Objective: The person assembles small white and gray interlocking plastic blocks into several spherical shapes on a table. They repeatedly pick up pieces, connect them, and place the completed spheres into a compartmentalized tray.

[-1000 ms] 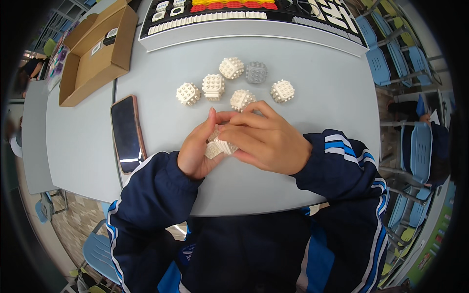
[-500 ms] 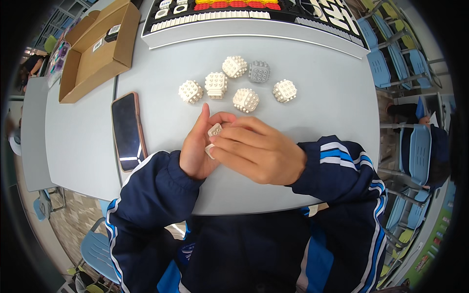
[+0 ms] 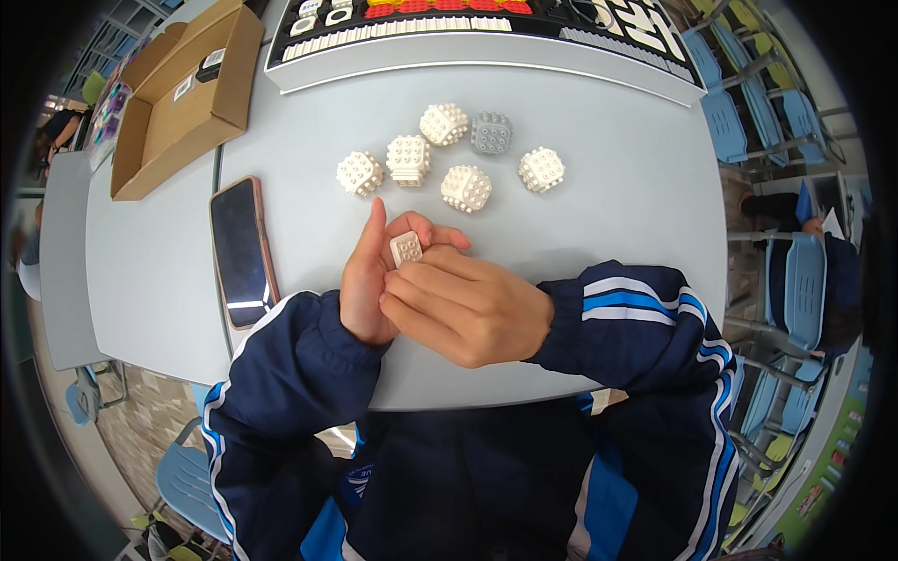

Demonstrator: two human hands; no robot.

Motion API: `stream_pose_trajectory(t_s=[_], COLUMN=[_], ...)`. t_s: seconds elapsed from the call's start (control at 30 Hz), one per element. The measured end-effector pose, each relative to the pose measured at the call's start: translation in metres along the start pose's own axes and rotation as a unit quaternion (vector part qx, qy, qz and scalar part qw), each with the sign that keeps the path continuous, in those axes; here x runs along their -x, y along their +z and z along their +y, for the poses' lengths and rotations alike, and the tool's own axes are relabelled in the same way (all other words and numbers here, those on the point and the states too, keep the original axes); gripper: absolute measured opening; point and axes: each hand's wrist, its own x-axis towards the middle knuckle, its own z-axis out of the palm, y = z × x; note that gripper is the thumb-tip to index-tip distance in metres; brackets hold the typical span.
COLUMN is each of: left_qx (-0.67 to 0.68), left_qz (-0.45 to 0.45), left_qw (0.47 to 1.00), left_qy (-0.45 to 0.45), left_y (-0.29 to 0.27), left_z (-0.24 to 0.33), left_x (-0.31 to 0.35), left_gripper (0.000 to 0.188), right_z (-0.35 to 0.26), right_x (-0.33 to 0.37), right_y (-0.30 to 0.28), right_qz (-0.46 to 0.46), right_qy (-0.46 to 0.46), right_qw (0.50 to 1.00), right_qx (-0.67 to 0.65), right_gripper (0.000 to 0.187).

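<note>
1. Left hand (image 3: pixel 365 292) cupped, thumb and fingers apart.
2. White studded piece (image 3: pixel 406 249) at its palm, beyond the right hand (image 3: pixel 475 309).
3. Right fingers together; cannot tell what they clamp.
4. Gray studded block (image 3: pixel 492 134) farther off on the surface (image 3: pixel 636 187).

one view: left unit of a side-by-side fisheye pair on the person's head. looks down at the surface (image 3: pixel 627 206) from over its near edge, pitched a bit forward: jacket front (image 3: pixel 468 477) fills 6 o'clock, parts tray (image 3: pixel 486 51) gets cropped at 12. upright, not mirrored. sleeves (image 3: pixel 304 360) enter from 7 and 5, left hand (image 3: pixel 362 290) and right hand (image 3: pixel 468 313) meet about mid-frame. close range on the hands, but field is very wide: picks up floor (image 3: pixel 140 421) at 8, chairs (image 3: pixel 800 290) at 3. straight edges bow toward the rim, near table edge sags at 6, corners go black.
</note>
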Motion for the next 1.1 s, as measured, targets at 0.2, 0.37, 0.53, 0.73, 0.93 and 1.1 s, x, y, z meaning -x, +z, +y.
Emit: stream_pose_trajectory(t_s=[0.2,0.37,0.53,0.73,0.93,1.1], left_qx=[-0.016,0.064,0.053,0.001,-0.046,-0.122], left_qz=[0.016,-0.047,-0.041,-0.006,-0.057,-0.031], left_qw=[1.000,0.996,0.998,0.999,0.996,0.992], left_qy=[0.004,-0.031,0.010,0.032,0.041,0.014], left_y=[0.002,-0.007,-0.005,0.013,0.006,0.009], left_z=[-0.002,0.002,-0.007,-0.005,-0.006,-0.002], left_x=[-0.001,0.001,-0.002,-0.003,0.000,0.002], left_gripper=[0.060,0.060,0.064,0.060,0.047,0.044], right_z=[0.009,0.022,0.033,0.043,0.047,0.050], right_x=[-0.001,-0.010,-0.002,0.004,0.013,0.018], right_y=[-0.004,-0.025,-0.017,-0.019,-0.010,-0.008], right_qz=[0.033,0.056,0.012,-0.028,-0.017,0.044], right_qy=[-0.011,0.030,0.081,0.205,0.192,0.193], right_qw=[0.999,0.996,0.995,0.949,0.953,0.944], right_qx=[-0.024,-0.055,-0.058,-0.238,-0.232,-0.264], right_gripper=[0.034,0.044,0.049,0.046,0.044,0.046])
